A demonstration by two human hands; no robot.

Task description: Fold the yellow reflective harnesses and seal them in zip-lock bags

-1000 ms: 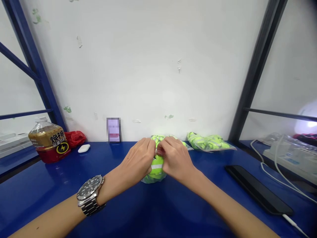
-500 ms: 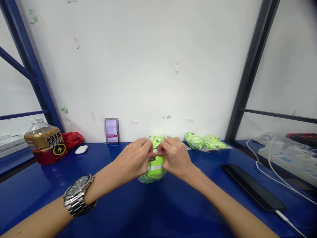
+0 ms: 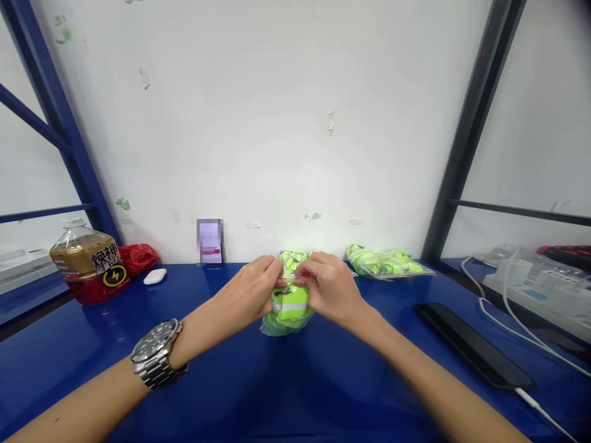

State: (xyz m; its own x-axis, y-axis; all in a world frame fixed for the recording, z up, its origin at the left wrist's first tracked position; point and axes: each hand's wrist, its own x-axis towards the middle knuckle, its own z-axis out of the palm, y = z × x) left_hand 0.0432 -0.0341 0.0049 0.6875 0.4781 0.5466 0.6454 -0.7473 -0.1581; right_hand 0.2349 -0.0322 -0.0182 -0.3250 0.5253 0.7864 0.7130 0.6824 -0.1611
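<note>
Between my hands is a clear plastic bag [image 3: 287, 317] with a folded fluorescent yellow-green cloth with pale reflective bands inside, probably a safety vest. My left hand [image 3: 253, 286] pinches the upper part of the bag from the left, a metal watch [image 3: 157, 354] on its wrist. From the right, my right hand [image 3: 332, 289] pinches the same part, its fingertips close to the left ones. The lower part of the bag rests at the blue table. Behind my right hand, by the wall, lies a similar bag of yellow-green striped cloth [image 3: 385, 261].
On the right a black phone [image 3: 473, 344] lies with a white cable plugged in, beside a white power strip [image 3: 549, 292]. Another phone [image 3: 211, 243] leans on the wall. At left stand a large drink bottle [image 3: 90, 261], a red plastic bag [image 3: 138, 258] and a white case [image 3: 155, 276].
The fingertips of my hands have drawn slightly apart along the top of the bag, my right hand shifting a little right. The whole view has shifted slightly.
</note>
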